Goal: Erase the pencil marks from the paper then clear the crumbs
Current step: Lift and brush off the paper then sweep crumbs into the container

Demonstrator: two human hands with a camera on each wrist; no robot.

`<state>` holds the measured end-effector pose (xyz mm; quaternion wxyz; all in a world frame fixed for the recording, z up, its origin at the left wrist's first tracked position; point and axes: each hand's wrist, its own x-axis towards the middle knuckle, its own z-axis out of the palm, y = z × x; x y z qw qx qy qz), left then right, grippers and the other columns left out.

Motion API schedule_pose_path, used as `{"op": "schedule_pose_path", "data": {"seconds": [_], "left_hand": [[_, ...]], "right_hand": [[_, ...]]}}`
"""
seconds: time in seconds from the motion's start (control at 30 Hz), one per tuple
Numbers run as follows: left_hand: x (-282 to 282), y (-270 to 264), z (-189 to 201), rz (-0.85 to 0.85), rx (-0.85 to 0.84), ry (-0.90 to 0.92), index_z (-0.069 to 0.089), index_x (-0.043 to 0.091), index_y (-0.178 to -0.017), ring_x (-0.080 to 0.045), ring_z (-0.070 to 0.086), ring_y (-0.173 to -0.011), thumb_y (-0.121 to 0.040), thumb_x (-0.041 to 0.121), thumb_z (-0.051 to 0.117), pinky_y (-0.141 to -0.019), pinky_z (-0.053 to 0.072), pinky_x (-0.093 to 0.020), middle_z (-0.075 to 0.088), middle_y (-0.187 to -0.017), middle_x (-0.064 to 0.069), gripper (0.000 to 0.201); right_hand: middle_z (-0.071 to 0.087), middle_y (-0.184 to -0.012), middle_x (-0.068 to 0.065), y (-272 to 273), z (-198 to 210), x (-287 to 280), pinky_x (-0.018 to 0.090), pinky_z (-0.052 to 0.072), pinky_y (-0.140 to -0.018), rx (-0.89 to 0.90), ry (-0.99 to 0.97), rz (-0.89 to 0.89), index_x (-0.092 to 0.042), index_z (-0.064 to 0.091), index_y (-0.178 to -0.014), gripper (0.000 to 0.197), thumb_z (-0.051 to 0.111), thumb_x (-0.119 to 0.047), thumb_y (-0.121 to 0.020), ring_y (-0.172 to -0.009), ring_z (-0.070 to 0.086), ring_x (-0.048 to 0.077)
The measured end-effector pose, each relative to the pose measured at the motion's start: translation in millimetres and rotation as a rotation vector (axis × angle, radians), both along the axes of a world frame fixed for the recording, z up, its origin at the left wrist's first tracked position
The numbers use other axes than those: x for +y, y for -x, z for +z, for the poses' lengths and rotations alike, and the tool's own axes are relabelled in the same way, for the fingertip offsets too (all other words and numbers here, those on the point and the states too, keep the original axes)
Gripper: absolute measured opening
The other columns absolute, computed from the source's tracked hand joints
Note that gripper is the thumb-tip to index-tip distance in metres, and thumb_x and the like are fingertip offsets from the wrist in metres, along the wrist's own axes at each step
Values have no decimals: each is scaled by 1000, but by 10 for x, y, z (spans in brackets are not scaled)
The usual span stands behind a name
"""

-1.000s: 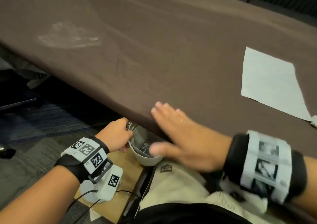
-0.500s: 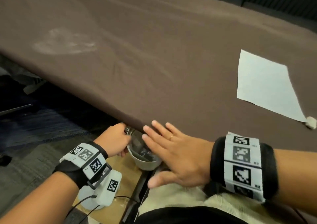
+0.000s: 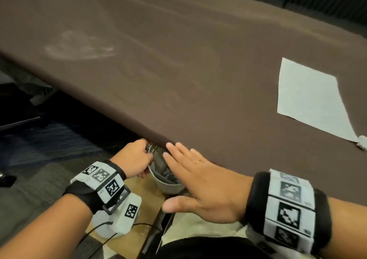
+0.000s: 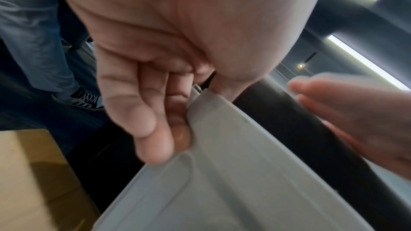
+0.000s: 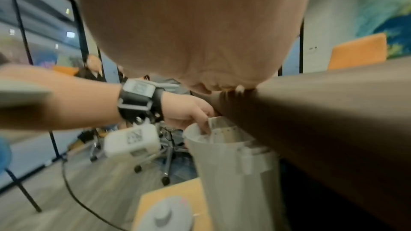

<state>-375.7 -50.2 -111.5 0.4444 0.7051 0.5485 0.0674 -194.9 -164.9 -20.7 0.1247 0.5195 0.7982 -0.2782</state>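
Observation:
A small grey bin hangs just below the near edge of the brown-clothed table. My left hand grips its rim from the left, fingers curled inside the rim. My right hand lies flat and open on the table edge, its fingertips reaching over the bin's mouth. The white paper lies on the cloth at the right, with a white eraser by its near corner. Crumbs are too small to make out.
A pale smudge marks the cloth at the left. Under the table edge stands a cardboard box with a grey round lid on it. An office chair base and a cable lie on the floor behind.
My right hand has turned and slid along the table edge, so its fingers now point over the bin. The left hand keeps its grip on the bin.

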Motion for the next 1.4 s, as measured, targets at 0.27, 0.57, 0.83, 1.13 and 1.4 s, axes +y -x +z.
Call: {"op": "schedule_pose_path", "data": {"seconds": [0.27, 0.57, 0.83, 1.13, 1.4], "left_hand": [[13, 10, -21, -1, -16, 7, 54, 8, -108, -26, 66, -51, -93, 5, 50, -47, 50, -27, 68, -63, -15, 16], [1, 37, -80, 4, -18, 12, 52, 12, -109, -25, 67, -51, -93, 5, 50, -47, 50, -28, 68, -64, -15, 17], [39, 223, -94, 38, 4, -17, 51, 18, -104, -22, 67, -50, -92, 6, 48, -47, 51, -27, 67, -66, -12, 18], [51, 541, -427, 190, 80, 67, 48, 16, -112, -25, 66, -52, -91, 3, 47, -47, 52, -30, 68, -73, -15, 25], [-89, 548, -662, 205, 111, 138, 34, 18, -141, -28, 69, -59, -96, 4, 47, -56, 59, -36, 69, -83, -18, 49]], "right_hand": [[-23, -167, 9, -424, -18, 293, 35, -12, -123, -154, -116, -380, -13, -14, -161, 118, 8, -85, -71, -154, -23, 23], [13, -168, 14, -61, -148, 172, 48, 8, -125, -160, -318, -55, -3, 23, -159, 102, 3, -77, -92, -156, 10, 30], [-8, -171, 4, 126, -457, 31, 31, -23, -113, -132, -134, 237, -13, 1, -164, 88, 24, -68, -98, -157, -13, 20], [-16, -170, 10, 202, -801, 181, 38, 9, -128, -172, 112, -50, -11, -11, -161, 90, 48, -46, -104, -158, -3, 24], [-12, -170, 11, 284, -934, 262, 40, 3, -128, -167, 206, -51, -10, -7, -162, 89, 51, -43, -103, -158, -7, 24]]}}
